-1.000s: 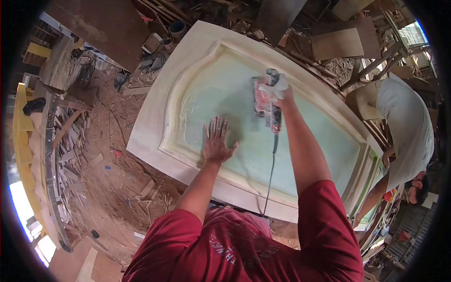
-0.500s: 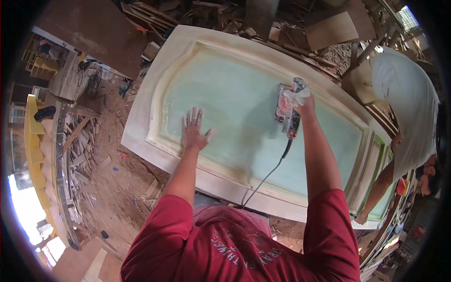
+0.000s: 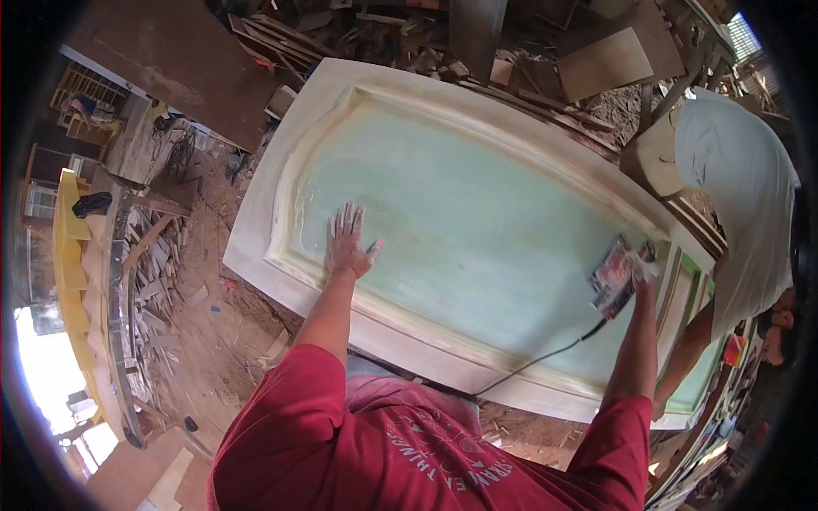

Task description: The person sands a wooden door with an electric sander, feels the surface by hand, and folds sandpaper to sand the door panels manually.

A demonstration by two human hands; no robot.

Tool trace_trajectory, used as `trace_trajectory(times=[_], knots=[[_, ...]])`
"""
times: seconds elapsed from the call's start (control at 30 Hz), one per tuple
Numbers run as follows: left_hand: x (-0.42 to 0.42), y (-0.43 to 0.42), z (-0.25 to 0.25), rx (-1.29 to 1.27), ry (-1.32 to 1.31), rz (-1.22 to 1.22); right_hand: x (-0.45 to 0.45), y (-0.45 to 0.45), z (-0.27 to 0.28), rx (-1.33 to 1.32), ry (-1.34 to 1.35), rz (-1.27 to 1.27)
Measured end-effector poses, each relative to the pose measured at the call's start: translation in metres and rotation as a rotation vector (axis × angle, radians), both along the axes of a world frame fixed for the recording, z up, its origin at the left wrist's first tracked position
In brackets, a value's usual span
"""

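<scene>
A pale wooden door (image 3: 281, 162) with a raised moulding and a smooth green panel (image 3: 443, 221) lies flat in front of me. My left hand (image 3: 348, 243), dusty with white powder, rests on the panel's left part with its fingers spread. At the panel's right end, my right hand (image 3: 645, 266) is wrapped round a red and black electric sander (image 3: 612, 277), partly covering its handle. The sander sits on the green surface close to the moulding. Its black cord (image 3: 541, 362) runs back over the door's near edge toward my body.
Another person in a light shirt (image 3: 737, 204) stands at the door's right end, an arm (image 3: 686, 358) near its corner. Wood offcuts (image 3: 596, 128) are piled behind the door. A brown board (image 3: 170, 68) lies far left, and scraps litter the floor (image 3: 221, 341).
My right hand has moved the sander from the panel's upper middle to its right end, and the cord has swung along. My left hand stays spread in nearly the same place.
</scene>
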State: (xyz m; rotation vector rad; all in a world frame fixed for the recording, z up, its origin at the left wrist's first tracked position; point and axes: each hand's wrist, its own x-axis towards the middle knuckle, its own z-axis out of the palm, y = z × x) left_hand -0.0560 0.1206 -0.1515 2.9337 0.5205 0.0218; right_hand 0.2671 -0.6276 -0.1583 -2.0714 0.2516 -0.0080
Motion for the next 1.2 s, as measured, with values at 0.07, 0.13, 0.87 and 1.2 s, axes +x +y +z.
trace_trajectory(times=[0.07,0.13,0.87,1.2], knots=[[0.001,0.000,0.001,0.003,0.020,0.007,-0.026,-0.001,0.021,0.018,0.000,0.050],[0.001,0.001,0.001,0.004,0.032,0.014,-0.044,-0.014,0.019,-0.144,-0.059,0.104],[-0.053,0.070,0.014,-0.200,-0.016,-0.317,-0.139,0.588,0.132,-0.365,0.016,0.452],[-0.105,0.107,-0.001,-0.286,0.062,0.226,-0.239,0.733,0.127,-0.442,0.002,0.679]])
